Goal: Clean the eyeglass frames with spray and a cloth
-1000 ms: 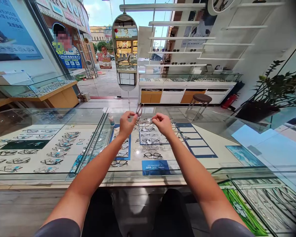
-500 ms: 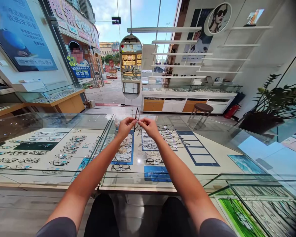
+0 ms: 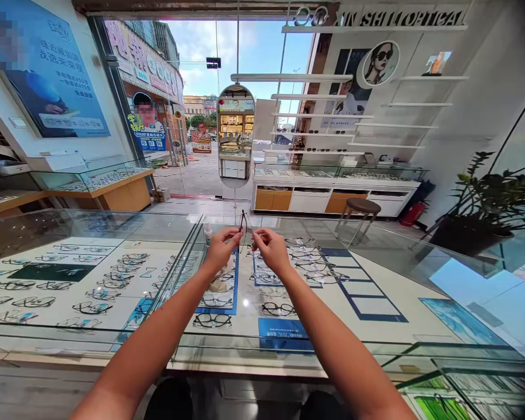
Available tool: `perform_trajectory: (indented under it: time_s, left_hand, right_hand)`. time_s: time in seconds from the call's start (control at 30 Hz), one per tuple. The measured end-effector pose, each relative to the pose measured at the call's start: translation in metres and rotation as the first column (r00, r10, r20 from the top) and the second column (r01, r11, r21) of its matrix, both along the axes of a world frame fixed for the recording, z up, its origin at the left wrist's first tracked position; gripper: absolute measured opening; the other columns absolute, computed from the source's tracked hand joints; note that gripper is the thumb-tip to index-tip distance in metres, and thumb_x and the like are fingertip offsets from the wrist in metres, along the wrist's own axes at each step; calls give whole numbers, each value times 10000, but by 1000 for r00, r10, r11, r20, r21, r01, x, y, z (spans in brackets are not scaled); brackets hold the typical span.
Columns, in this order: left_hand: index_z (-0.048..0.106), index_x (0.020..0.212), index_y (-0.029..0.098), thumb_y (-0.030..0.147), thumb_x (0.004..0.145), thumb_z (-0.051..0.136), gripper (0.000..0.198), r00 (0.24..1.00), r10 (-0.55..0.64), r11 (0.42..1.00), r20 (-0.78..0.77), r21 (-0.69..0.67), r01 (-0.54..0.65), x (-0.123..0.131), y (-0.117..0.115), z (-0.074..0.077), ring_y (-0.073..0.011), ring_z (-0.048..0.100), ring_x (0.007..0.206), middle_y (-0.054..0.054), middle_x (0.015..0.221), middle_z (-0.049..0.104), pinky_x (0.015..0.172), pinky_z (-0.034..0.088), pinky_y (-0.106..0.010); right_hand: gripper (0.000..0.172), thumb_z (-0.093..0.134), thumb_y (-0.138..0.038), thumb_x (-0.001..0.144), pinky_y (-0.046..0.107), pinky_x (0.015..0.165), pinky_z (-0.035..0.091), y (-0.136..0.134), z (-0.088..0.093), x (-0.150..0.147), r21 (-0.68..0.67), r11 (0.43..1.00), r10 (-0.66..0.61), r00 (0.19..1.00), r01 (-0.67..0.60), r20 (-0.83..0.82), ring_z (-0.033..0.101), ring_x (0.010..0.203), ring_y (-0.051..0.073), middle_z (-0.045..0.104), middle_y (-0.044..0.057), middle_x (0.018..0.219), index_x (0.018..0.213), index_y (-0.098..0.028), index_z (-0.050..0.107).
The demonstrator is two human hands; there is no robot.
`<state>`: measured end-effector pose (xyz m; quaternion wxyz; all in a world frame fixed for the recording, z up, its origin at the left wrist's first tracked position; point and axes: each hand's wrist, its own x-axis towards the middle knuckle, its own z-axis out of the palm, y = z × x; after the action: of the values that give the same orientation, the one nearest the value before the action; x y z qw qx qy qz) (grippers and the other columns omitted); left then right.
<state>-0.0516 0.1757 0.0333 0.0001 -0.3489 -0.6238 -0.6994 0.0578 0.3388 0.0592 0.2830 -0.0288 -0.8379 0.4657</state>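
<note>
Above the glass display counter, my left hand pinches a thin dark pair of glasses, seen nearly edge-on. Just to its right is my right hand, its thumb and fingers drawn together near the glasses; what sits between its fingertips is too small to make out. A small gap separates the two hands. Under the glass, below the hands, lie several eyeglass frames, among them a black pair and another dark pair above a blue card.
A small white bottle stands beside my left hand. Beyond the counter are an oval mirror, a brown stool and a white cabinet. A potted plant is at the right.
My right hand has moved slightly right, away from my left hand, which still holds the glasses. The view has tilted up, so the counter and hands appear lower.
</note>
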Motion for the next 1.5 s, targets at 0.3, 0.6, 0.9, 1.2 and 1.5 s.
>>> perform_trajectory:
  time_s: [0.3,0.6,0.9,1.2,1.5]
  left_hand:
    - [815,1095,193,582,958,729,421,992,88,993,-91,-73,-95,3,-2,-5,-264,766,1075,-123,1137,814,854,655,-362]
    - [833,1071,189,582,962,732,420,989,56,990,-137,-121,-73,7,0,-7,-268,767,1052,-123,1132,821,842,642,-355]
    - [828,1028,191,573,933,788,396,997,-1,995,-78,-96,-6,13,5,-12,-237,758,925,-93,1024,807,816,653,-358]
    - [833,1032,180,607,886,827,451,1000,5,999,19,-34,-4,15,6,-11,-250,762,960,-110,1030,810,783,671,-364]
    - [837,1005,181,641,832,857,492,994,93,994,59,50,-96,10,2,-3,-257,770,976,-118,1035,827,771,683,-363]
  right_hand:
    - [313,540,-519,1049,372,808,539,5,0,4,6,955,-296,950,298,-99,783,834,265,855,119,1066,1111,-243,675]
    - [506,715,-552,961,385,840,569,7,4,6,-14,932,-350,891,362,-288,749,1094,282,687,179,1450,1309,-239,525]
    - [681,800,-488,914,560,1103,572,9,-15,-8,141,937,-232,871,319,-432,632,1356,356,522,231,1608,1456,-240,473]
    - [568,656,-219,902,582,1163,531,11,-14,-8,194,921,-220,862,337,-457,596,1403,355,600,209,1523,1450,-213,507]
    - [525,576,-102,828,573,1207,451,12,-15,-10,264,895,-238,885,360,-401,574,1413,361,656,191,1481,1345,-189,598]
